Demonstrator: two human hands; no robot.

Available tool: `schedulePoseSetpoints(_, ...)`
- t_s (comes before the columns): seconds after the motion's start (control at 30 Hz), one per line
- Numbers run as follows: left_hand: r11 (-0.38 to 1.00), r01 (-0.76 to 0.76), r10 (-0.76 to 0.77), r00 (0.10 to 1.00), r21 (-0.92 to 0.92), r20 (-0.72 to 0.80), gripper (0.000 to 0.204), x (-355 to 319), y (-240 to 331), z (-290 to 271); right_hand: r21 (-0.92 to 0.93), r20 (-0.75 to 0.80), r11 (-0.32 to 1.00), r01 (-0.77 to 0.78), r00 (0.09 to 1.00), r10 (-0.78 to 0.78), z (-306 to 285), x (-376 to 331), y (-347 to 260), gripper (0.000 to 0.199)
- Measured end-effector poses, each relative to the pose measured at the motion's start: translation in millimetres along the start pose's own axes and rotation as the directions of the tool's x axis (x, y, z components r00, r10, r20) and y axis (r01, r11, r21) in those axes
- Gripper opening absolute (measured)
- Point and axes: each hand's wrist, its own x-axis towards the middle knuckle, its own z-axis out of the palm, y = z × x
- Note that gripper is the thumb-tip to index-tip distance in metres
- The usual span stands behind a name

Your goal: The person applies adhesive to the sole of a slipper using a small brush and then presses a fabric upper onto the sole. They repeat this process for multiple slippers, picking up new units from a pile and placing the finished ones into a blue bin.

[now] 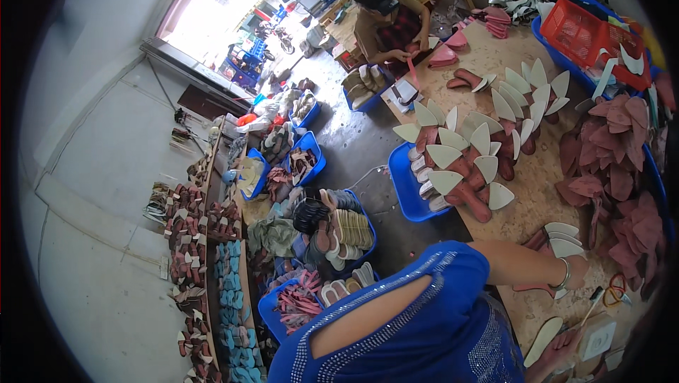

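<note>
My left hand [576,273], with a bracelet at its wrist, reaches over the table beside dusty-red shoe uppers topped with white pointed pieces [563,239]. Its fingers are too small and hidden to make out. Low in the picture, my right hand [560,349] is closed around a thin light stick [591,310]. A cream insole [543,340] lies beside that hand. A square whitish block [598,338] is just past it. Scissors with orange handles [617,291] rest near the stick's upper end.
Heaped dark-pink shoe pieces [614,142] line the table's right side. Rows of uppers with white pointed pieces [460,157] stand mid-table, above a blue bin [410,188]. Another person [385,26] works at the far end. Blue bins [308,160] and shoe shelves [209,241] stand left.
</note>
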Motion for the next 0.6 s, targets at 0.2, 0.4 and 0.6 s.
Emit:
schedulePoseSetpoints(0.2, 0.995, -0.086, 0.087, 0.996, 0.049, -0.020, 0.042, -57, -6, -33, -0.061, 0.075, 0.995, 0.075, 0.995, -0.070, -16, -8, -3, 0.017)
schedulePoseSetpoints(0.4, 0.992, -0.097, 0.092, 0.994, -0.086, -0.055, 0.034, -112, -37, -34, -0.118, -0.003, 0.991, 0.067, 0.998, -0.068, 18, -41, -12, 0.017)
schedulePoseSetpoints(0.6, 0.977, -0.143, 0.157, 0.984, 0.157, -0.079, 0.035, -115, -73, -4, -0.179, -0.075, 0.980, 0.083, 0.992, -0.097, 47, -60, -14, 0.017)
